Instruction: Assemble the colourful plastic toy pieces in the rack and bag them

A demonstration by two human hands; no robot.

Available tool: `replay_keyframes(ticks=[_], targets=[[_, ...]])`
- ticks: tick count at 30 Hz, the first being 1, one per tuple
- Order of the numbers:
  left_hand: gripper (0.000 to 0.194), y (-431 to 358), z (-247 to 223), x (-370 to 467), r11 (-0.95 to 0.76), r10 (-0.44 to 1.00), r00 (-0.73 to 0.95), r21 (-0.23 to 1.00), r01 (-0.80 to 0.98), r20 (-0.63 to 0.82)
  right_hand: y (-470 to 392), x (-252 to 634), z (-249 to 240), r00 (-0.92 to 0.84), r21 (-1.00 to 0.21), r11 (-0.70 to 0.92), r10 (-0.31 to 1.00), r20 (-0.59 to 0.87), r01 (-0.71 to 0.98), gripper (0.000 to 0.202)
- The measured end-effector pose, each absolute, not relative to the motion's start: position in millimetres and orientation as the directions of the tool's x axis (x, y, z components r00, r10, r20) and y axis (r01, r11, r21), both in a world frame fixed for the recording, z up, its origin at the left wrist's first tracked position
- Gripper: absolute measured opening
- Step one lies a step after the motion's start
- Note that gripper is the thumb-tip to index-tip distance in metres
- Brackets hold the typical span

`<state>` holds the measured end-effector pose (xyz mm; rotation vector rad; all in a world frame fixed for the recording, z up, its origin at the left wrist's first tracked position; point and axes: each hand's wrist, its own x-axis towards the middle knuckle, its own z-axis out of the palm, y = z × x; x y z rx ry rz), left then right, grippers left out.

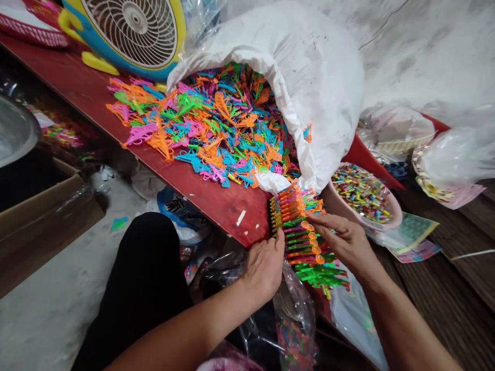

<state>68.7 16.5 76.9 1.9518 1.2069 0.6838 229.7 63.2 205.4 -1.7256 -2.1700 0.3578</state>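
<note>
A tightly lined-up row of thin plastic toy pieces [303, 237], orange, green, pink and yellow, lies at the table's edge. Orange round discs show along its middle, and a green bunch sits at its near end. At the row's left side is my left hand [265, 265], its fingers curled and a fingertip touching the piece ends; what they grip is hidden. My right hand [344, 239] reaches in from the right, thumb and fingers pinched on the orange pieces. Behind the row, a big white sack [320, 77] lies open, spilling a heap of loose plastic pieces [216, 134].
On the red table [201, 201] stands a blue and yellow fan [135, 26]. A pink basin [392, 211] of small coloured bits sits at the right, near printed cards [415, 234]. Clear plastic bags [297, 304] hang below the edge. A cardboard box [46, 221] is at left.
</note>
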Motion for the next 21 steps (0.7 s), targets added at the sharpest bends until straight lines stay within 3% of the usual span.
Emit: replay_keyframes(ticks=[7,11,21], targets=[[0.060,16,83,63,-0.307,0.897,0.440,0.764,0.568,0.034,61,234,207,-0.220,-0.348,0.245,0.969,0.108,0.905,0.030],[0.055,5,83,58,-0.308,0.879,0.476,0.741,0.597,-0.018,57,235,206,-0.185,-0.378,0.206,0.979,0.091,0.903,0.031],[0.066,-4,75,69,-0.356,0.864,0.504,0.710,0.607,0.003,55,236,201,-0.148,-0.422,0.177,0.984,0.102,0.889,0.028]])
